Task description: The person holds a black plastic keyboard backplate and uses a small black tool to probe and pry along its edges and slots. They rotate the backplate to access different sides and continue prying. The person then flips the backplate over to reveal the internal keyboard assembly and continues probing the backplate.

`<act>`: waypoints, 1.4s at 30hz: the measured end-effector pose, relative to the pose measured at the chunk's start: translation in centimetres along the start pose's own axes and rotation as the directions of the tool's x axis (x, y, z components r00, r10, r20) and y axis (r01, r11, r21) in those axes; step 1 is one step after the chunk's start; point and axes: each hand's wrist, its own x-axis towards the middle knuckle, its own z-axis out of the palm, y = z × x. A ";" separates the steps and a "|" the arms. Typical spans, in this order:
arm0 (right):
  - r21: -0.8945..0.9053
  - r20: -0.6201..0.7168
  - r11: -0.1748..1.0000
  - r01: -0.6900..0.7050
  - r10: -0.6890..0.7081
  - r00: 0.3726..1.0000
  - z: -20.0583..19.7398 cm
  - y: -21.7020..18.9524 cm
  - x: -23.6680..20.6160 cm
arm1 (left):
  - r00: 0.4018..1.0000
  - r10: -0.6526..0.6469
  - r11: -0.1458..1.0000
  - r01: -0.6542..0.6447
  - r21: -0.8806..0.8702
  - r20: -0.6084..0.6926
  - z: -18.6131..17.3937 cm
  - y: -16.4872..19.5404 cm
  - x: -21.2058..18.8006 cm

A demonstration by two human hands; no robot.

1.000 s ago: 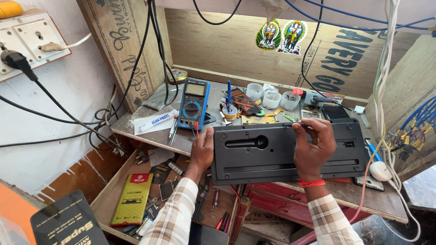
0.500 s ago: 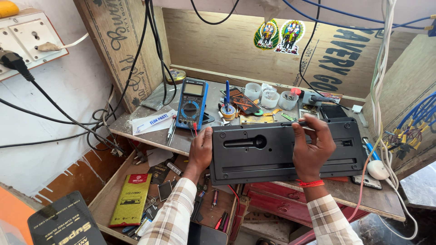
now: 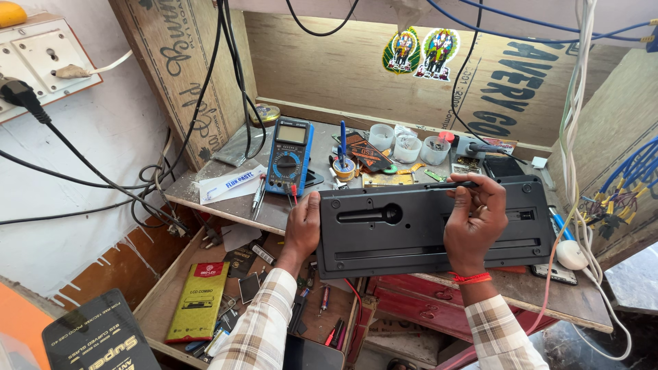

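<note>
Both hands are holding a black panel (image 3: pixel 432 223), underside up, lying flat across the bench (image 3: pixel 288 212) front edge. Left hand (image 3: pixel 303 229) is gripping its left end, thumb on top, fingers hidden underneath. Right hand (image 3: pixel 473 223) is resting on the panel, fingers curled at the upper edge; can't tell if pinching anything. Multimeter (image 3: pixel 289 156) is sitting just behind the left end, small cups (image 3: pixel 408 145) further back.

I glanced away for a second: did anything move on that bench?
Hardly anything. The left hand still grips the left end of the flat black plastic casing, the right hand still presses on top of it, and the blue multimeter stays where it was.
</note>
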 end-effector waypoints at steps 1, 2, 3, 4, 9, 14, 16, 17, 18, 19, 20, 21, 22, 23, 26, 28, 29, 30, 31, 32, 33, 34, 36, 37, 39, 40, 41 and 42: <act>-0.002 0.003 1.000 0.001 -0.001 1.000 0.0 0.0 0.0 | 1.000 -0.001 1.000 0.001 0.002 0.002 0.0 0.0 0.0; 0.004 0.002 1.000 -0.003 0.003 1.000 0.0 0.0 0.0 | 1.000 -0.001 1.000 0.001 0.004 0.003 0.0 0.0 0.0; 0.010 0.000 1.000 -0.006 0.006 1.000 0.0 0.0 0.0 | 1.000 0.005 1.000 -0.005 0.004 -0.001 0.0 0.0 0.1; 0.016 -0.002 1.000 -0.009 0.009 1.000 0.0 -0.1 0.0 | 1.000 0.011 1.000 -0.011 0.002 -0.005 0.0 0.0 0.0; -0.057 0.013 0.998 -0.016 0.017 1.000 0.2 0.0 -0.2 | 1.000 0.017 1.000 -0.017 0.004 -0.001 0.0 -0.1 0.1; -0.005 0.007 1.000 -0.031 0.031 1.000 0.2 0.1 0.0 | 1.000 -0.006 1.000 0.006 0.026 0.009 -0.1 -0.1 0.0; 0.022 -0.016 1.000 -0.009 0.009 1.000 0.0 0.1 0.0 | 1.000 0.029 1.000 -0.029 0.007 -0.003 -0.1 -0.1 0.0; 0.030 -0.019 1.000 0.008 -0.008 1.000 -0.1 0.1 0.1 | 0.999 0.046 0.999 -0.046 -0.003 -0.010 -0.1 0.0 0.0; 0.038 -0.021 0.999 0.025 -0.024 0.999 -0.2 0.1 0.1 | 1.000 0.031 1.000 -0.030 0.004 -0.004 -0.1 0.0 0.0; 0.048 -0.022 0.998 0.040 -0.039 0.999 -0.2 0.1 0.1 | 1.000 0.013 1.000 -0.013 0.012 0.000 -0.1 0.0 -0.1; 0.046 -0.013 0.998 0.031 -0.031 0.999 -0.3 0.1 0.1 | 1.000 -0.004 1.000 0.004 0.019 0.005 -0.1 0.0 -0.1; 0.043 -0.004 0.999 0.023 -0.023 1.000 -0.3 0.2 0.1 | 1.000 0.002 1.000 -0.002 0.016 0.003 -0.1 0.0 -0.1; 0.040 0.004 0.999 0.016 -0.016 1.000 -0.3 0.2 0.1 | 1.000 0.009 1.000 -0.009 0.012 0.002 -0.2 0.0 -0.1; 0.033 0.008 0.999 0.012 -0.012 1.000 -0.2 0.2 0.1 | 1.000 0.017 1.000 -0.017 0.007 0.003 -0.1 0.0 -0.1; -0.002 0.012 1.000 0.009 -0.009 1.000 -0.1 0.4 0.0 | 0.999 0.046 0.999 -0.046 -0.027 -0.008 0.0 -0.1 -0.1; -0.042 0.002 0.999 0.021 -0.020 1.000 -0.1 0.4 -0.2 | 1.000 0.027 1.000 -0.027 0.008 -0.008 0.0 -0.2 0.1; -0.095 0.001 0.995 0.038 -0.038 0.999 -0.1 0.4 -0.2 | 1.000 0.016 1.000 -0.016 0.024 -0.006 0.0 -0.3 0.1; -0.149 -0.002 0.987 0.056 -0.057 0.998 -0.2 0.4 -0.3 | 1.000 0.011 0.999 -0.011 0.030 -0.005 0.0 -0.3 0.1; -0.204 -0.003 0.976 0.072 -0.074 0.997 -0.2 0.5 -0.3 | 1.000 0.005 0.999 -0.005 0.035 -0.002 0.0 -0.4 0.1; -0.200 -0.001 0.976 0.082 -0.084 0.996 -0.2 0.5 -0.4 | 1.000 -0.001 0.999 0.001 0.040 0.002 0.0 -0.5 0.1; -0.196 -0.001 0.976 0.095 -0.096 0.995 -0.2 0.5 -0.3 | 1.000 0.003 0.999 -0.003 0.036 0.002 0.1 -0.5 0.1; -0.191 0.001 0.976 0.106 -0.108 0.994 -0.2 0.5 -0.3 | 1.000 0.006 0.999 -0.006 0.031 0.001 0.1 -0.5 0.1; -0.173 0.005 0.979 0.109 -0.110 0.994 -0.1 0.5 -0.3 | 1.000 0.021 1.000 -0.021 0.019 -0.004 0.1 -0.5 0.1; -0.165 0.007 0.980 0.110 -0.110 0.994 -0.1 0.4 -0.3 | 0.999 0.032 0.999 -0.032 0.011 -0.007 0.1 -0.4 0.1; -0.151 0.013 0.985 0.088 -0.087 0.996 0.0 0.1 -0.3 | 0.999 0.032 0.999 -0.032 0.013 -0.007 -0.1 -0.4 0.1; -0.146 0.017 0.986 0.077 -0.075 0.997 0.0 -0.1 -0.2 | 1.000 0.021 1.000 -0.021 0.020 -0.002 -0.1 -0.4 0.1; -0.139 0.021 0.987 0.080 -0.077 0.997 0.0 -0.3 -0.2 | 1.000 0.010 1.000 -0.010 0.027 0.003 -0.1 -0.4 0.1; -0.132 0.025 0.988 0.082 -0.080 0.997 0.0 -0.4 -0.1 | 1.000 0.017 1.000 -0.017 0.022 0.001 -0.1 -0.4 0.0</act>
